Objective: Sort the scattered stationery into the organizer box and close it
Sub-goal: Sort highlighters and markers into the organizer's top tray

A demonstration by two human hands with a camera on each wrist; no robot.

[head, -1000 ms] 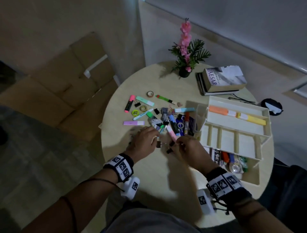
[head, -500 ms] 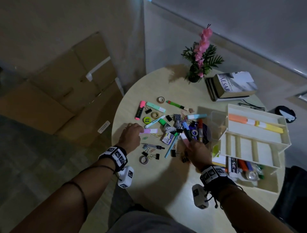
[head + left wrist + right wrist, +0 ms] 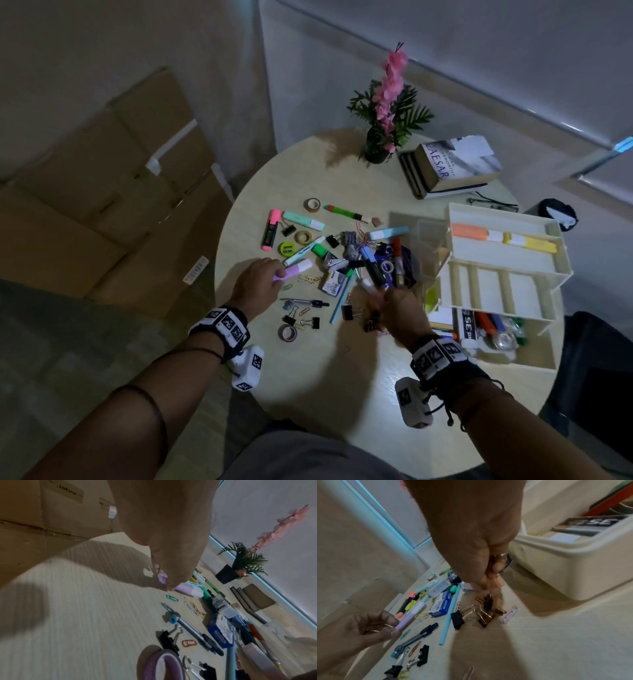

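1. Head view: left hand, off the pile a second ago, now pinches the lilac highlighter near the table's left edge.
2. Left wrist: fingertips clamp its end.
3. Right wrist: right hand pinches a pink marker beside the organizer box, so both go in next, I'd guess.

1. The counter, lower centre of the head view, is pale wood-grain laminate, lightly ribbed, with a soft sheen
2. The organizer box at right looks like smooth matt cream plastic
3. Binder clips have shiny metal arms
4. Stacked boxes at left are matt brown cardboard, taped
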